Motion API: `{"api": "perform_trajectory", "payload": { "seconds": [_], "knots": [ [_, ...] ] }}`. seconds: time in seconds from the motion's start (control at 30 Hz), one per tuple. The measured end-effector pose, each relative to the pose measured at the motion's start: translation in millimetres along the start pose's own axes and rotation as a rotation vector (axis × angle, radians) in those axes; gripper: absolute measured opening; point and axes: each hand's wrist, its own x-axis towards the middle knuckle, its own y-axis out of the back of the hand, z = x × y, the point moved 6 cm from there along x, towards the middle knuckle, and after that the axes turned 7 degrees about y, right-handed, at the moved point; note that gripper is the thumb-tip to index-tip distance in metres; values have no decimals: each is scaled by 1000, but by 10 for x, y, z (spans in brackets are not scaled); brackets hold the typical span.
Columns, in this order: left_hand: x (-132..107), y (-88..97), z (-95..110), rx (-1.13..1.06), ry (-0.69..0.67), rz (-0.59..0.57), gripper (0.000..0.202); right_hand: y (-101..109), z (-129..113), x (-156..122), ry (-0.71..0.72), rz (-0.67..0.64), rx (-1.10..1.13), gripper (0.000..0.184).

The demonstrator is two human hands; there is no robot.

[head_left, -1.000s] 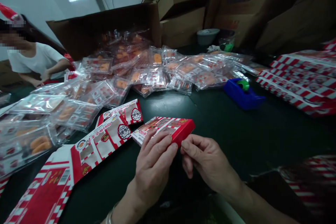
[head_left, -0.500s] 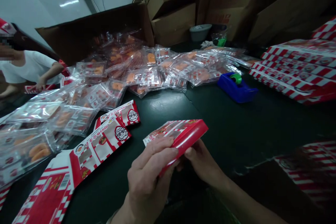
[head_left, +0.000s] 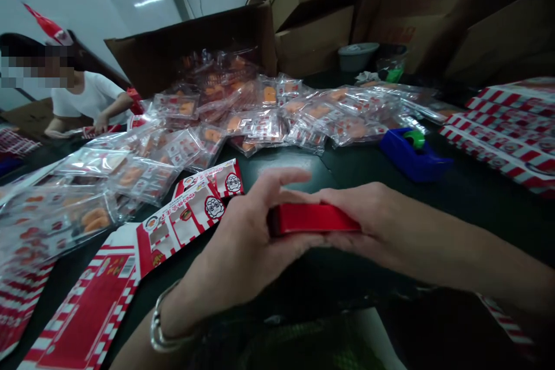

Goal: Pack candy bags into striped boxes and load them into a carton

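Note:
Between my two hands is a red cardboard box (head_left: 318,218), its narrow red side facing me. My left hand (head_left: 255,225) grips its left end, thumb and fingers around it. At the other end my right hand (head_left: 368,214) holds it too. The box's printed face is turned out of sight. Left of my hands lie red-and-white printed boxes (head_left: 186,217) with cut-out windows, one overlapping another. A flattened carton (head_left: 93,306) with a barcode and checked edges lies nearest me on the left.
Clear plastic packets with orange pieces (head_left: 260,124) pile across the table's back and left. A blue tape dispenser (head_left: 414,159) stands right of centre. Stacked striped boxes (head_left: 507,133) are at the right. A co-worker (head_left: 87,92) sits far left. Brown cartons (head_left: 314,29) stand behind.
The box has turned so its narrow side faces me, and my right hand has moved from beneath it to its right end. The view has swung left.

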Motion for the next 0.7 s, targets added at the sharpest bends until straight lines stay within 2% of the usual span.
{"api": "perform_trajectory", "payload": {
  "seconds": [0.03,0.1,0.17,0.2,0.23,0.27,0.33,0.4,0.47,0.57,0.63,0.7],
  "knots": [
    [45,-7,-63,20,-4,-27,63,25,93,-9,-33,38,45,25],
    [90,-84,-265,145,-42,-65,53,48,339,-106,-17,212,67,26],
    [86,-234,-503,339,-168,-9,32,-67,570,-302,101,352,-36,29],
    [63,-328,-608,436,-264,67,28,-192,667,-422,164,368,-131,31],
    [26,-440,-702,513,-369,140,26,-346,760,-545,200,344,-241,33],
    [-14,-569,-795,566,-454,179,24,-504,866,-665,178,291,-344,38],
    [-75,-803,-970,642,-508,175,22,-748,1046,-887,61,149,-469,52],
    [-119,-951,-1118,717,-430,71,29,-841,1131,-1032,-68,20,-463,62],
    [-185,-956,-1223,774,-291,-12,44,-797,1130,-1015,-190,-24,-419,71],
    [-320,-774,-1302,695,-76,30,52,-719,1084,-668,-361,9,-414,99],
    [-412,-698,-1329,583,17,66,43,-837,1057,-352,-422,-45,-367,115],
    [-480,-708,-1322,513,34,75,35,-1007,1032,-113,-422,-97,-305,117]
  ]
}}
